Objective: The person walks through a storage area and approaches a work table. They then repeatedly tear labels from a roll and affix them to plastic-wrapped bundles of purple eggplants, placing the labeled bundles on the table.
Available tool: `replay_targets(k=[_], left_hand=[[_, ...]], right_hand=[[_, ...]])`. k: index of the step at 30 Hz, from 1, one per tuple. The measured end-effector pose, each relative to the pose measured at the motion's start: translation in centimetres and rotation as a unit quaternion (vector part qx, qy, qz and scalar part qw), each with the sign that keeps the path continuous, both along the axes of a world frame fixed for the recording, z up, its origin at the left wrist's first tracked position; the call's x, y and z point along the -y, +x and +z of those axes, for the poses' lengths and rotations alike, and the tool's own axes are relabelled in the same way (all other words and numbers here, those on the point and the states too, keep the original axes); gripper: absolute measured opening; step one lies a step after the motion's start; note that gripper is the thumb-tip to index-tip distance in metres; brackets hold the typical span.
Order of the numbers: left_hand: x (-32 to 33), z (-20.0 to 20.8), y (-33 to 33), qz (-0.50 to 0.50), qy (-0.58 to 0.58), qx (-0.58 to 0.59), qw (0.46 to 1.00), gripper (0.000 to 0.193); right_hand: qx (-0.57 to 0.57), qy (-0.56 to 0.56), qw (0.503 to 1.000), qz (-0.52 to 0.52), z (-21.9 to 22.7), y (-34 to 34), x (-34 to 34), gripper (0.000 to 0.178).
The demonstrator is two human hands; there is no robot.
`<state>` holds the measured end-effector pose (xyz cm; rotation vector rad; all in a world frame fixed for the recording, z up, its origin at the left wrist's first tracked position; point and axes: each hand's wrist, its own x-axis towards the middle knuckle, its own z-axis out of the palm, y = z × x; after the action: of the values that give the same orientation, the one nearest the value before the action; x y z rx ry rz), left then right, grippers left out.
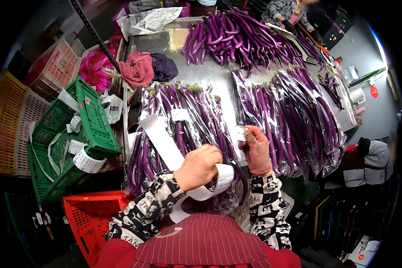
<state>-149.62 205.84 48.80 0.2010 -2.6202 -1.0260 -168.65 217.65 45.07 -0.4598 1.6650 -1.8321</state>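
Observation:
My left hand is closed on a long white strip of labels. One end of the strip lies over bagged eggplants, and the rest curls below my fingers. My right hand pinches a small white label between thumb and fingers, above the gap between two groups of bags. To its right lie more long purple eggplants in clear bags, stems pointing away from me. A white label sits on one of the left bags.
Loose eggplants are heaped at the far side of the metal table. Pink cloth and dark cloth lie at its left. A green crate with label strips and a red crate stand left. Another person's gloved hand shows far right.

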Motion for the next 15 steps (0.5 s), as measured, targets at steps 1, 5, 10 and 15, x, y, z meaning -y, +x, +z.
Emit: replay_targets(k=[1, 5, 10, 15], left_hand=[[0.4, -0.9, -1.4, -0.013, -0.032, -0.060, 0.998, 0.014], [2.0, -5.9, -3.4, -0.011, 0.003, 0.016, 1.000, 0.023], [3.8, -12.2, -0.3, 0.017, -0.013, 0.092, 0.996, 0.023], [2.8, -9.2, 0.1, 0.005, -0.087, 0.113, 0.990, 0.024]], right_hand=[[0.036, -0.020, 0.999, 0.014, -0.4, -0.5, 0.4, 0.024], [0.159, -0.071, 0.983, 0.063, 1.7, -0.6, 2.0, 0.024], [0.034, 0.009, 0.995, 0.088, -2.8, -2.0, 3.2, 0.019], [0.047, 0.012, 0.990, 0.135, -3.1, -1.2, 6.1, 0.020]])
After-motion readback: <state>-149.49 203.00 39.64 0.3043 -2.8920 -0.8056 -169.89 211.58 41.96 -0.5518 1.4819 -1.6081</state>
